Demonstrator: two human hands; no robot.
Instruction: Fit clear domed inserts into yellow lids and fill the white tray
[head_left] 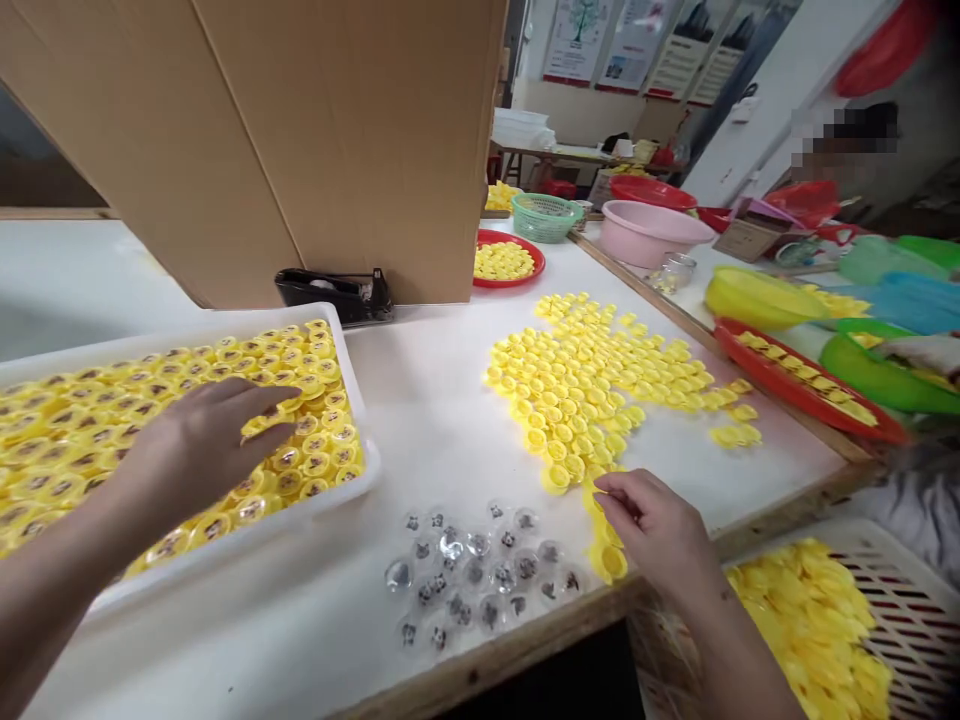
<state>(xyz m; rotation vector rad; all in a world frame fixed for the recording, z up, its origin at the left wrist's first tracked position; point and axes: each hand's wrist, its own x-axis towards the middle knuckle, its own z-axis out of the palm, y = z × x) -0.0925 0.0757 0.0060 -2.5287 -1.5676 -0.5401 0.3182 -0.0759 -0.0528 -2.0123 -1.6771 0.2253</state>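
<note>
My left hand [214, 440] is over the white tray [358, 400] on the left, with thumb and fingers around a yellow piece [289, 405] among many yellow pieces with printed centres. At the table's front edge, my right hand [652, 515] has its thumb and index finger close together beside a few yellow pieces [609, 562]; whether it pinches one is hidden. Between the hands lie several clear round domes [491, 575] with small dark prints. Behind my right hand, plain yellow pieces [570, 390] spread over the white table [435, 400].
A cardboard sheet [360, 150] stands behind a black tape dispenser [337, 292]. Red plates, a pink basin [652, 232] and coloured bowls stand to the right. A basket [911, 620] of yellow pieces sits below the table edge. Another person's hand [922, 352] is at the far right.
</note>
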